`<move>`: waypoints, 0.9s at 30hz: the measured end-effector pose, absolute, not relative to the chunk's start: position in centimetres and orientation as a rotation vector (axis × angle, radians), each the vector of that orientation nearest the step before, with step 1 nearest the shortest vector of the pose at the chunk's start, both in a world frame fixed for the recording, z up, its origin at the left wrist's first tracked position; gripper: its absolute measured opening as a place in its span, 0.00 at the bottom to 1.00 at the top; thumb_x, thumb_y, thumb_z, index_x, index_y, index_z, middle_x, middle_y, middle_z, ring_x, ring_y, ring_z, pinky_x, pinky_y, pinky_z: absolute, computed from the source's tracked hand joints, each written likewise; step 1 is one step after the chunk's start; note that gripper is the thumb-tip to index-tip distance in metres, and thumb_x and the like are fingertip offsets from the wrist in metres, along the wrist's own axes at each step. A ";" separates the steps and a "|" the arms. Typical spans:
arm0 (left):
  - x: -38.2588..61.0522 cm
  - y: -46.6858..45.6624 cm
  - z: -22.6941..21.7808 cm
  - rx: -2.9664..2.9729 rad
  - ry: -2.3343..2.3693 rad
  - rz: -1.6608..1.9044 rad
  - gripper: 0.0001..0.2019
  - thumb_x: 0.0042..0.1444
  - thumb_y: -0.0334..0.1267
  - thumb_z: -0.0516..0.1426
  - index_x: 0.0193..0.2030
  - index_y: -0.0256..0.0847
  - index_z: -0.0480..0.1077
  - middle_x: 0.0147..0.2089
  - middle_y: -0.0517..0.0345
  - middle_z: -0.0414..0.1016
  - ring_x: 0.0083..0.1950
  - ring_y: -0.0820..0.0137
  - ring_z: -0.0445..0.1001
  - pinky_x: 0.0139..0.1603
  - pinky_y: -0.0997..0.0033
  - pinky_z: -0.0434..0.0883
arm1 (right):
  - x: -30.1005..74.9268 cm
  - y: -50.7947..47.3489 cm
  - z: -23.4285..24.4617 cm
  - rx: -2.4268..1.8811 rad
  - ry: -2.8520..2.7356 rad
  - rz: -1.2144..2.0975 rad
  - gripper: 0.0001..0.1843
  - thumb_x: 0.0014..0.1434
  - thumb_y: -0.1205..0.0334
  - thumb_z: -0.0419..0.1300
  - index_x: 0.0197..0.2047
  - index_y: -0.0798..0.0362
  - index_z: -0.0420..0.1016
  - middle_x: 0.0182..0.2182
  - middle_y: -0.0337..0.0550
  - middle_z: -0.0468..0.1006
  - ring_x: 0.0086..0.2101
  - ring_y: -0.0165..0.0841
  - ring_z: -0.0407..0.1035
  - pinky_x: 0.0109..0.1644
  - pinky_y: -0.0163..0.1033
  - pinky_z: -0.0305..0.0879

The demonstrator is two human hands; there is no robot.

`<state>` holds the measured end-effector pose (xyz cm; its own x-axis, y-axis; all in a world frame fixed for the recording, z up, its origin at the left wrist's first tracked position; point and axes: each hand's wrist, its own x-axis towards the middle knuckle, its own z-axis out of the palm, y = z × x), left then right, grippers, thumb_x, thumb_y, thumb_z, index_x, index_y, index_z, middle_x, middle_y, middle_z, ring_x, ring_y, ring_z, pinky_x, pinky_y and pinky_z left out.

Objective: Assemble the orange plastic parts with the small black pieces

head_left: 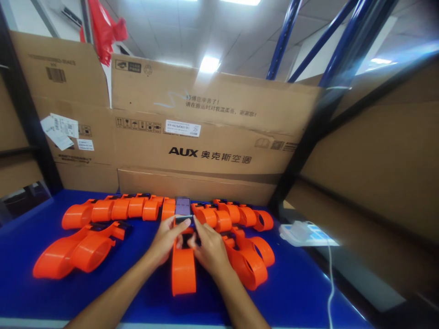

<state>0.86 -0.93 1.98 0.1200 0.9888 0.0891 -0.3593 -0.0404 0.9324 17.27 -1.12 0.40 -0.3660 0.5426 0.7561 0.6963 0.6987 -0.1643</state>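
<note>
Your left hand (167,240), right hand (211,249): both gripping orange holder (184,270) | extends away from phone (183,206), long axis phone-to-you | neither hand nearer

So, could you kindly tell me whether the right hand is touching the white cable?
Apart: the head view plainly shows orange loops and blue tabletop between the right hand and the white cable.

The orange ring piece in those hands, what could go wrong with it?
The left hand and right hand have the orange ring piece by its far end, so its loop might tip. They work just in front of the phone, and could bump it. The right forearm might brush the nearby orange loops.
</note>
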 end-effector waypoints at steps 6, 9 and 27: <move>0.8 -1.1 2.1 1.032 0.803 1.295 0.22 0.47 0.52 0.68 0.40 0.36 0.74 0.19 0.65 0.69 0.12 0.80 0.58 0.14 0.79 0.55 | 17.3 -1.1 0.3 -0.934 -2.067 -0.249 0.33 0.62 0.70 0.52 0.70 0.59 0.58 0.32 0.48 0.78 0.32 0.38 0.73 0.40 0.42 0.76; 0.7 -1.0 2.1 1.035 0.808 1.300 0.22 0.47 0.52 0.68 0.40 0.36 0.74 0.19 0.65 0.70 0.12 0.81 0.58 0.14 0.79 0.55 | 17.4 -1.1 0.5 -0.934 -2.075 -0.221 0.32 0.62 0.69 0.52 0.70 0.59 0.58 0.33 0.49 0.79 0.33 0.38 0.74 0.40 0.42 0.76; -0.5 -0.4 1.9 1.267 0.763 1.268 0.20 0.56 0.56 0.60 0.38 0.37 0.73 0.20 0.59 0.74 0.10 0.79 0.57 0.13 0.77 0.52 | 18.1 -1.7 2.7 -0.960 -1.782 0.248 0.16 0.69 0.61 0.48 0.44 0.53 0.77 0.32 0.45 0.80 0.32 0.35 0.74 0.38 0.36 0.69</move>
